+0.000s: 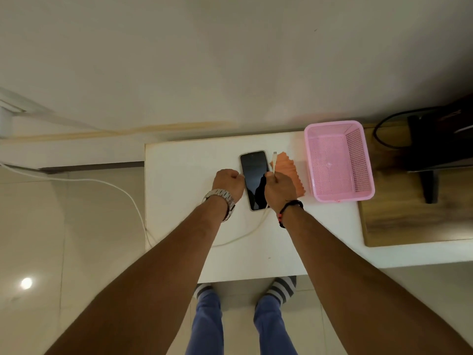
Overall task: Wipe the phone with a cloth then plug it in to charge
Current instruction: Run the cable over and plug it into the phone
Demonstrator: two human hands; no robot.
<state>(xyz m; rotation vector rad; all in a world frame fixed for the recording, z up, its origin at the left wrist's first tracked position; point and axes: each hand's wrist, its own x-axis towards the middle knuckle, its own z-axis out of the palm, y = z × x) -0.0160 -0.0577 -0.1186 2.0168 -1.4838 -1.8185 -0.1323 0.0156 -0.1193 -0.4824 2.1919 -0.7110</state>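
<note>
A dark phone [252, 172] lies screen up on the white table [184, 190]. My right hand [279, 189] is closed on the white charging cable [274, 161], whose plug end sticks up beside the phone's top right. The cable trails under the phone's near end and off the table's left edge. An orange cloth [290, 167] lies just right of the phone, partly under my right hand. My left hand [227, 183] rests as a fist against the phone's left edge; whether it grips the phone is unclear.
A pink mesh basket [337, 162] stands right of the cloth. A wooden board [409, 221] and a dark stand [430, 160] sit at far right. The wall is close behind the table. My feet [279, 290] are below the near edge.
</note>
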